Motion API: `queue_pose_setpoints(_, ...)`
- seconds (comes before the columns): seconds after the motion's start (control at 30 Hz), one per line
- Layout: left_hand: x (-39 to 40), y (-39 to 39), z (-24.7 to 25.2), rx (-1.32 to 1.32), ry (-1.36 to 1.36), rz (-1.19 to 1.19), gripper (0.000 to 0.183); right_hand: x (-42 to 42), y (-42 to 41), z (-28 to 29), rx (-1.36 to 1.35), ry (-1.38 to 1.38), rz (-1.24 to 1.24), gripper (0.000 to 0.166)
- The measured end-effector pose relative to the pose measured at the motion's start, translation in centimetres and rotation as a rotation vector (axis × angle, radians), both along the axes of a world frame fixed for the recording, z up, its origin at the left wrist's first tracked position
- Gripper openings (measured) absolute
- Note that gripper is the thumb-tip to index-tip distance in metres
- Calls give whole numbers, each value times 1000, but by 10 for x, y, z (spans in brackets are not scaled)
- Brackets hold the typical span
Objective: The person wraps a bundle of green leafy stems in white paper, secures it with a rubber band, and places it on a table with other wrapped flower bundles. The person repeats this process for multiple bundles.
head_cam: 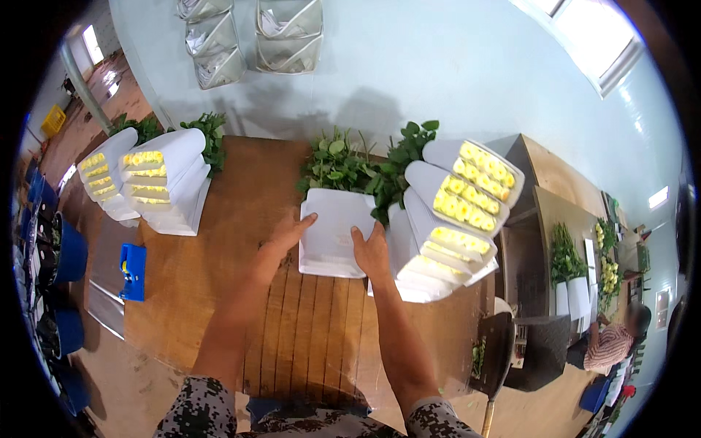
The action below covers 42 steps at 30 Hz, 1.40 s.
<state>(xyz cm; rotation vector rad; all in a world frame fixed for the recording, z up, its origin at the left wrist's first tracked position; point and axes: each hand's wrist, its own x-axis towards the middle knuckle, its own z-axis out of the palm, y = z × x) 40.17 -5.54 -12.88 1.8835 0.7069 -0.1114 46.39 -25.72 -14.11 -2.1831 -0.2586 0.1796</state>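
A flower bunch wrapped in white corrugated card [335, 235] is before me at the middle of the wooden table [263, 180], its leafy green stems [339, 164] pointing toward the wall. My left hand [289, 234] grips its left edge, thumb on top. On the right side my right hand [372, 249] holds it the same way, with fingers partly hidden. Close to that hand, a leaning stack of wrapped yellow roses [465, 202] shows its blooms toward the right. Another stack of wrapped yellow roses [159, 175] stands at the table's far left.
A blue tape dispenser [132, 272] sits at the left table edge. Blue buckets [68, 249] line the floor beyond it. Wall pockets [290, 38] hang ahead. To the right are a black bin [536, 350], a wooden-handled tool [489, 413] and a seated person [605, 345].
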Motion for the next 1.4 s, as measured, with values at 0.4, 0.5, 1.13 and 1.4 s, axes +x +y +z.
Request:
queue_pose_setpoints(0.4,-14,38,-94,-631,-102,47,77,49,8,-66,167,514,-248,87)
queue_pose_setpoints(0.5,-19,37,-82,-649,-146,65,79,33,16,-67,742,982,-245,89)
queue_pose_setpoints(1.13,-332,-3,13,-423,-529,326,78,-199,-15,55,785,401,346,116)
queue_pose_setpoints(1.4,-317,-10,48,-404,-459,-60,88,-313,-124,42,617,51,175,88)
